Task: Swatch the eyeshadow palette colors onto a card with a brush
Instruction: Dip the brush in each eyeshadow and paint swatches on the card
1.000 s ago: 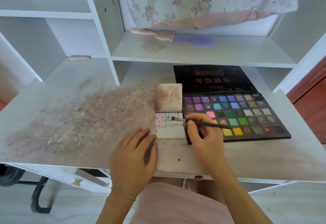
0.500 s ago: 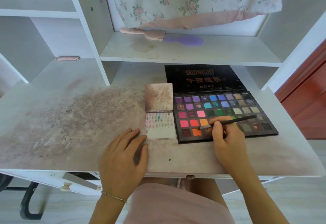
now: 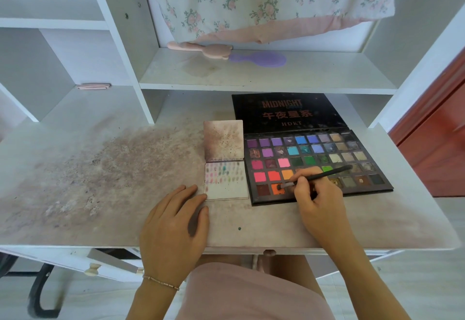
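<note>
The right hand [image 3: 317, 201] has its fingers curled round a thin black brush [image 3: 317, 177]. The brush tip sits on the orange pan just left of this hand's fingers, in the bottom row of the open palette [image 3: 317, 162]. The handle points up and away to the right. The wrist rests on the worktop [image 3: 100, 181].

The left hand [image 3: 173, 229] lies flat, fingers straight, holding nothing. One fingertip touches the near left corner of the card [image 3: 226, 188]. The card lies between the two hands, just beside the palette, with small colour dabs on top.
</note>
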### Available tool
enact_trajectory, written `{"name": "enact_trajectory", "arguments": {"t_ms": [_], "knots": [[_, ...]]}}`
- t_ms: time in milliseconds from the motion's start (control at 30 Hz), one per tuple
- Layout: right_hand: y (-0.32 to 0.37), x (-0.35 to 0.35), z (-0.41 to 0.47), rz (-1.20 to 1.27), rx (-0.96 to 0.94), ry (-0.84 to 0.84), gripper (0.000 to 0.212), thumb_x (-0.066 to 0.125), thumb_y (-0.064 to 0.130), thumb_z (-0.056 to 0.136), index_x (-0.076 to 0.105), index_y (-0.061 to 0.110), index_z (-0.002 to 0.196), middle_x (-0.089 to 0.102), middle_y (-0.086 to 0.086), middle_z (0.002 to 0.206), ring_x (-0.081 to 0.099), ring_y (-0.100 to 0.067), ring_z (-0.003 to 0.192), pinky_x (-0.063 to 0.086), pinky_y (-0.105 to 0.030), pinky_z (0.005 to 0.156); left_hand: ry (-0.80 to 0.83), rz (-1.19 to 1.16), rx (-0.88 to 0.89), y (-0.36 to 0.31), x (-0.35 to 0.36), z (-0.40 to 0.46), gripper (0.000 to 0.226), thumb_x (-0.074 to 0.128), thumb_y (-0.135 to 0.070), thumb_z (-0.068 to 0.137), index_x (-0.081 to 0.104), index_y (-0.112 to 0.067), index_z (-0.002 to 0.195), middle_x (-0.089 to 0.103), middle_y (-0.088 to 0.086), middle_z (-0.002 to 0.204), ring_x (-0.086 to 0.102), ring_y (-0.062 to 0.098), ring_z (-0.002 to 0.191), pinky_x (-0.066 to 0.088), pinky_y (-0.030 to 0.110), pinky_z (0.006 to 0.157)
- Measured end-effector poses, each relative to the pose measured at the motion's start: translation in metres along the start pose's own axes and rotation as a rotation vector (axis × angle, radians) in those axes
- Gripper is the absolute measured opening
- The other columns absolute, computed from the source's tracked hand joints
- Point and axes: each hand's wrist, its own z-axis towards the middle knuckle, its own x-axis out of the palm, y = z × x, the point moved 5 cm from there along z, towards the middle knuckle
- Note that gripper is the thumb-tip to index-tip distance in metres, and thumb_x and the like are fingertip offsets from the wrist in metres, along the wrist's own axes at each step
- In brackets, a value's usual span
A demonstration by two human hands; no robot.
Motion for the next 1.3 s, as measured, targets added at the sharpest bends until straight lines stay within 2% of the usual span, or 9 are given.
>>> {"name": "enact_trajectory", "arguments": {"t_ms": [100, 200, 367, 533, 667, 767, 967, 1133, 1300], "knots": [[0.000, 0.001, 0.000, -0.016, 0.001, 0.020, 0.040, 0.048, -0.001, 0.087, 0.046, 0.035, 0.070, 0.053, 0.015, 0.065, 0.055, 0.006, 0.069, 0.043, -0.007, 0.053, 0.004, -0.002, -0.001, 0.000, 0.000, 0.000, 0.034, 0.047, -0.033, 0.082, 0.071, -0.013, 0.093, 0.069, 0.004, 0.103, 0.063, 0.024, 0.100, 0.050, 0.037, 0.085], [0.001, -0.002, 0.000, 0.008, 0.006, -0.021, 0.030, 0.047, 0.009, 0.086, 0.046, 0.035, 0.071, 0.053, 0.016, 0.068, 0.055, 0.010, 0.073, 0.041, -0.003, 0.055, 0.007, 0.000, -0.003, 0.000, 0.000, 0.000, 0.034, 0.046, -0.033, 0.082, 0.071, -0.013, 0.093, 0.069, 0.004, 0.103, 0.064, 0.023, 0.099, 0.051, 0.037, 0.085], [0.000, 0.001, 0.000, -0.023, 0.023, 0.023, 0.039, 0.048, -0.001, 0.087, 0.047, 0.034, 0.070, 0.053, 0.015, 0.066, 0.056, 0.010, 0.072, 0.042, -0.003, 0.054, 0.017, 0.005, -0.006, 0.001, 0.000, 0.000, 0.034, 0.046, -0.034, 0.082, 0.071, -0.014, 0.093, 0.069, 0.004, 0.103, 0.064, 0.023, 0.099, 0.049, 0.036, 0.085], [0.003, -0.005, -0.001, 0.005, 0.014, -0.074, 0.022, 0.043, 0.016, 0.081, 0.047, 0.036, 0.072, 0.054, 0.017, 0.067, 0.056, 0.011, 0.073, 0.041, -0.002, 0.055, 0.019, 0.003, -0.006, 0.001, 0.001, 0.000, 0.034, 0.046, -0.034, 0.083, 0.071, -0.014, 0.093, 0.069, 0.004, 0.103, 0.063, 0.023, 0.099, 0.047, 0.034, 0.086], [0.009, 0.003, 0.000, 0.085, 0.014, -0.049, 0.021, 0.043, 0.018, 0.080, 0.048, 0.035, 0.071, 0.057, 0.015, 0.055, 0.059, 0.003, 0.066, 0.042, -0.006, 0.050, 0.007, -0.002, -0.006, 0.001, 0.000, 0.000, 0.033, 0.046, -0.033, 0.083, 0.071, -0.014, 0.092, 0.069, 0.004, 0.102, 0.064, 0.022, 0.098, 0.049, 0.034, 0.085], [0.016, 0.022, 0.000, 0.145, 0.023, 0.008, 0.021, 0.044, 0.018, 0.079, 0.051, 0.034, 0.068, 0.060, 0.014, 0.056, 0.056, -0.004, 0.056, 0.038, -0.009, 0.045, 0.012, -0.004, -0.008, 0.000, 0.000, 0.000, 0.034, 0.046, -0.034, 0.083, 0.071, -0.014, 0.092, 0.069, 0.004, 0.102, 0.064, 0.022, 0.099, 0.049, 0.034, 0.085], [0.037, 0.072, -0.002, 0.189, 0.014, 0.178, 0.018, 0.046, 0.023, 0.081, 0.052, 0.040, 0.077, 0.061, 0.019, 0.074, 0.060, 0.001, 0.078, 0.043, -0.007, 0.065, 0.028, -0.004, -0.014, 0.000, -0.002, 0.001, 0.032, 0.046, -0.032, 0.082, 0.071, -0.015, 0.093, 0.069, 0.002, 0.103, 0.063, 0.022, 0.100, 0.048, 0.033, 0.085], [0.037, 0.083, 0.002, 0.113, 0.016, 0.214, 0.013, 0.052, 0.015, 0.087, 0.064, 0.019, 0.089, 0.064, 0.006, 0.085, 0.060, -0.004, 0.084, 0.044, -0.011, 0.073, 0.046, -0.009, -0.020, -0.001, -0.001, 0.001, 0.032, 0.046, -0.032, 0.082, 0.071, -0.015, 0.093, 0.069, 0.002, 0.104, 0.063, 0.022, 0.101, 0.050, 0.034, 0.085], [0.038, 0.083, 0.002, 0.069, 0.033, 0.239, 0.014, 0.052, 0.015, 0.088, 0.065, 0.016, 0.094, 0.062, 0.004, 0.091, 0.060, -0.008, 0.086, 0.050, -0.025, 0.079, 0.054, -0.008, -0.025, 0.000, -0.001, 0.001, 0.033, 0.046, -0.032, 0.082, 0.071, -0.014, 0.094, 0.069, 0.003, 0.104, 0.063, 0.023, 0.100, 0.050, 0.036, 0.086]]}}
